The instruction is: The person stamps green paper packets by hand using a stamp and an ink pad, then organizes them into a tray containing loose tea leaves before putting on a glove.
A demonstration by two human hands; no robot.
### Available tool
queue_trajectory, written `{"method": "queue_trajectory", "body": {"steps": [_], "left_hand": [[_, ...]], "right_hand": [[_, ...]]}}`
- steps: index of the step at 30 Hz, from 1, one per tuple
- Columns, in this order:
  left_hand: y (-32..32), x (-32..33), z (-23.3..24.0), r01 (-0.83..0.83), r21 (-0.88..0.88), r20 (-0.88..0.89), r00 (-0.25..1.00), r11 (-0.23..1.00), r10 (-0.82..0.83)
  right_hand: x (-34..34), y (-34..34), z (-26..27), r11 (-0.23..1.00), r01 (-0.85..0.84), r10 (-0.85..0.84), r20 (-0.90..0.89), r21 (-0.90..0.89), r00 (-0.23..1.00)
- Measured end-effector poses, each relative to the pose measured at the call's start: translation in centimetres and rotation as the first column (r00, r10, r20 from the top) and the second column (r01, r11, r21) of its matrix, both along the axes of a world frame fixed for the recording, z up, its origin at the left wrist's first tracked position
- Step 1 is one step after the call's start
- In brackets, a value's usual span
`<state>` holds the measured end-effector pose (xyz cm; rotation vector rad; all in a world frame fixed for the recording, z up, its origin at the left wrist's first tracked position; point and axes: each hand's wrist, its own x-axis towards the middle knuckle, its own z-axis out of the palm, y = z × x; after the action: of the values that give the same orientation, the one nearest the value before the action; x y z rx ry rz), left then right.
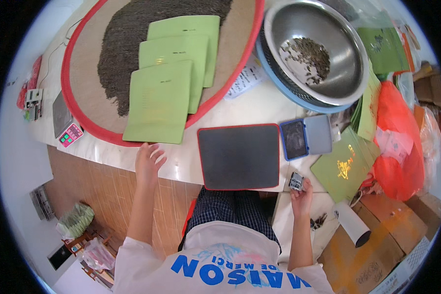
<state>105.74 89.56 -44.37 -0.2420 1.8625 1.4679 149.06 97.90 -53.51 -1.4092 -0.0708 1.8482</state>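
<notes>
My right hand [302, 200] grips a small grey hand stamp [296, 181] at the table's near edge. Just beyond it lies an ink pad [294, 139] in a blue-rimmed case, lid folded back to the right. My left hand [149, 161] has its fingers apart, right at the lower edge of the nearest light green packaging bag [158, 103]. Whether a fingertip touches that bag I cannot tell. Two more green bags, a middle one [200, 73] and a far one [211, 29], lie partly under it; each shows small dark print near its top. A black mat [239, 157] with red edging lies before me.
The bags overlap a red-rimmed round tray [67, 70] of dark loose tea-like leaves [121, 55]. A steel bowl [341, 40] with some leaves stands far right. At right are gold-printed green bags [338, 161], a red plastic bag [400, 169] and cardboard boxes [367, 253]. A digital scale [70, 135] sits left.
</notes>
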Motion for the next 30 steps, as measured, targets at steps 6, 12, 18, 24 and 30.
{"method": "queue_trajectory", "body": {"steps": [6, 12, 18, 24, 30], "left_hand": [[-1.0, 11.9, -2.1, 0.314, -0.025, -0.025, 0.949, 0.949, -0.315], [10.9, 27.8, -6.0, 0.933, -0.022, -0.479, 0.306, 0.359, -0.823], [15.8, 38.2, -7.7, 0.9, -0.315, -0.663, 0.017, 0.3, -0.749], [14.4, 40.6, -8.4, 0.82, -0.423, -0.591, 0.074, 0.386, -0.804], [14.1, 40.7, -8.7, 0.896, -0.134, -0.579, 0.275, 0.422, -0.768]], "right_hand": [[1.2, -0.3, -0.9, 0.997, 0.043, -0.041, 0.029, -0.058, 0.999], [2.2, -0.1, 0.7, 0.983, 0.183, -0.185, -0.062, -0.03, 0.981], [6.5, -1.8, 2.8, 0.899, 0.438, -0.435, 0.116, -0.004, 0.893], [10.7, -1.5, 2.5, 0.838, 0.542, -0.546, 0.106, 0.066, 0.831], [11.1, -1.4, 2.9, 0.783, 0.617, -0.621, 0.054, 0.078, 0.782]]}}
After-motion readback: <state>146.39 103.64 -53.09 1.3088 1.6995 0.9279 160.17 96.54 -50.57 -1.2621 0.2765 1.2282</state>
